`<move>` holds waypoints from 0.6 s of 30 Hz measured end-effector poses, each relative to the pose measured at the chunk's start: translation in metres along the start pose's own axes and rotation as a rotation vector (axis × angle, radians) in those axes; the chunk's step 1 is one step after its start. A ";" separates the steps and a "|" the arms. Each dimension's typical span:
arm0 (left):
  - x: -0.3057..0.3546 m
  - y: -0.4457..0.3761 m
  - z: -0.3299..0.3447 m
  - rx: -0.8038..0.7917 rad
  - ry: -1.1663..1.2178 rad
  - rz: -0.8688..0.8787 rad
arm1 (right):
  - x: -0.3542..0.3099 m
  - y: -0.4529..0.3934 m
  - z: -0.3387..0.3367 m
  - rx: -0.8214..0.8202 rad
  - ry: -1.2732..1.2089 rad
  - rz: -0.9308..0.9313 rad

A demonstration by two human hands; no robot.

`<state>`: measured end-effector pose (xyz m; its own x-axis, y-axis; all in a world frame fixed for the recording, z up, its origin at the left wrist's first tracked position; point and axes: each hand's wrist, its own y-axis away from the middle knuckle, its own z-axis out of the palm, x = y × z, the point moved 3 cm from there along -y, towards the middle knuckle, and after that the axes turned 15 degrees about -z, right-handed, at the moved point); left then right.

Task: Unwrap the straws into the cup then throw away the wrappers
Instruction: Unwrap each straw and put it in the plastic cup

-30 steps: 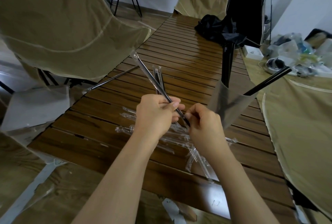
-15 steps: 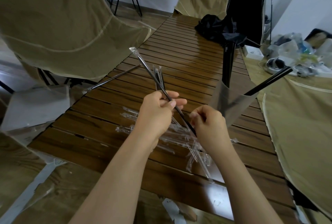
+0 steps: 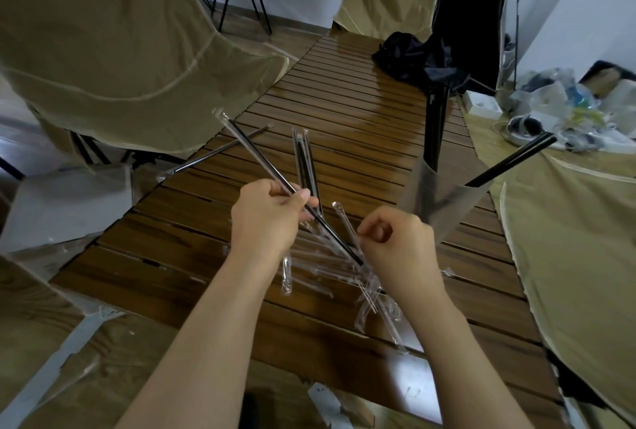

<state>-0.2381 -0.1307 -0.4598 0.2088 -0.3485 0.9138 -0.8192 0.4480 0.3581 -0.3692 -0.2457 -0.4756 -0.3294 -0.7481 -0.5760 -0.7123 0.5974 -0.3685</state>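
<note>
A black straw (image 3: 275, 170), half out of its clear wrapper, slants above the slatted table (image 3: 344, 91), gripped by the left hand (image 3: 265, 218), its bare lower end pinched by the right hand (image 3: 399, 249), near the clear cup (image 3: 444, 205) holding 2 straws.

Dim, flat indoor light. Soft glare streaked the table (image 3: 361, 112) slats beyond the fingers (image 3: 303, 196); faint shadows beneath them. Strong wide-angle bowing at frame edges. Overall soft focus, clear wrappers (image 3: 330, 256) under the fingers smeared, far clutter mushy.
</note>
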 end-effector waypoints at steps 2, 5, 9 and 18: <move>0.000 0.001 0.000 -0.003 -0.013 0.003 | -0.003 -0.001 0.000 0.033 -0.040 -0.015; 0.001 0.001 0.000 0.014 -0.035 0.024 | -0.005 -0.001 0.000 0.035 -0.040 -0.044; 0.002 0.003 0.000 0.019 -0.044 0.035 | -0.005 -0.001 0.000 0.038 -0.068 -0.026; 0.001 -0.001 0.003 0.008 -0.045 0.052 | -0.025 -0.001 0.013 -0.091 -0.102 -0.165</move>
<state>-0.2391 -0.1344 -0.4594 0.1419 -0.3612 0.9216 -0.8326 0.4601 0.3084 -0.3522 -0.2245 -0.4701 -0.1427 -0.7979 -0.5857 -0.8058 0.4372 -0.3994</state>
